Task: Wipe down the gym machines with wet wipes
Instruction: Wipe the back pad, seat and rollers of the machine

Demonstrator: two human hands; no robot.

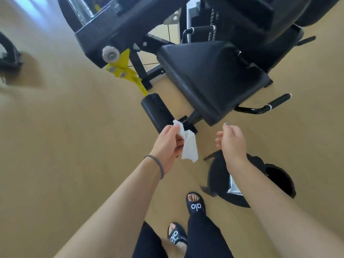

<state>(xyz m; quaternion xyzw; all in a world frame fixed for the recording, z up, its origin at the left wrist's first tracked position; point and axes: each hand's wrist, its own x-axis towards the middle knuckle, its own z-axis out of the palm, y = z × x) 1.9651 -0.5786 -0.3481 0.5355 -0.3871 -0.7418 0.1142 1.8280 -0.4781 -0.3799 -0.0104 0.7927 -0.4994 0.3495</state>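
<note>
My left hand point(168, 144) pinches a white wet wipe point(189, 146), which hangs down from my fingers. The hand is just below the near end of a black foam roller pad point(154, 110) on a yellow lever arm point(128, 71). The wipe's top corner touches or nearly touches the pad's end. Behind it stands the black padded seat point(210, 77) of the gym machine. My right hand point(232, 140) hovers to the right, in front of the seat's near edge, fingers loosely curled and holding nothing.
A black side handle point(268, 107) sticks out to the right of the seat. A black bin or stand point(279, 181) sits on the floor under my right forearm. My feet in black slides point(195, 203) stand on tan flooring. Another machine's base point(9, 54) shows at far left.
</note>
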